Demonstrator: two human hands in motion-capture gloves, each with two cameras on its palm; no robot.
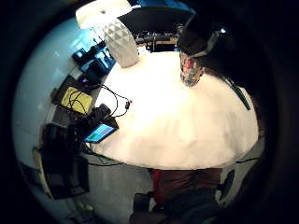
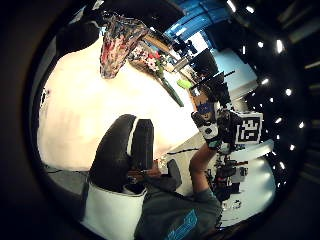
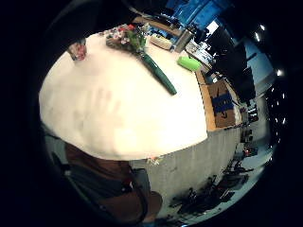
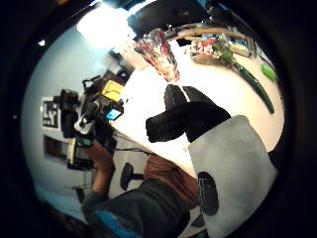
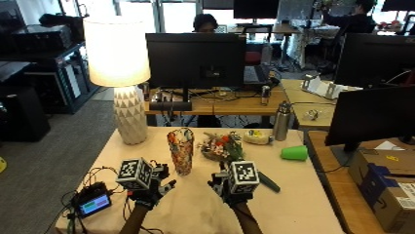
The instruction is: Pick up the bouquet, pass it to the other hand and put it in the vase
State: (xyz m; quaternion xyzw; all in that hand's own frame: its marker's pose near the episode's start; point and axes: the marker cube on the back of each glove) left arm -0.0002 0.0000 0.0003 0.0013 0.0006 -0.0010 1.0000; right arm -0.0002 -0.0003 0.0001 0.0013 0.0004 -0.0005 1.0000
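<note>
The bouquet (image 5: 222, 145) lies on the beige table (image 5: 195, 212) just right of the patterned glass vase (image 5: 181, 150), its flowers toward the vase and its green wrapped stems (image 5: 267, 183) pointing to the front right. The vase stands upright with nothing in it. My left hand (image 5: 153, 191) hovers in front of the vase, fingers spread and holding nothing. My right hand (image 5: 222, 187) hovers in front of the bouquet, its fingers (image 4: 184, 119) loosely curled and holding nothing. The right little finger side view shows the bouquet (image 3: 127, 38) and vase (image 3: 78, 50) some way from the palm.
A white lamp (image 5: 127, 87) stands at the table's back left. A small device with a lit screen (image 5: 93, 203) and cables lies at the front left edge. A metal bottle (image 5: 281, 121), a roll of tape (image 5: 258, 137) and a green cup (image 5: 294, 152) are at the right.
</note>
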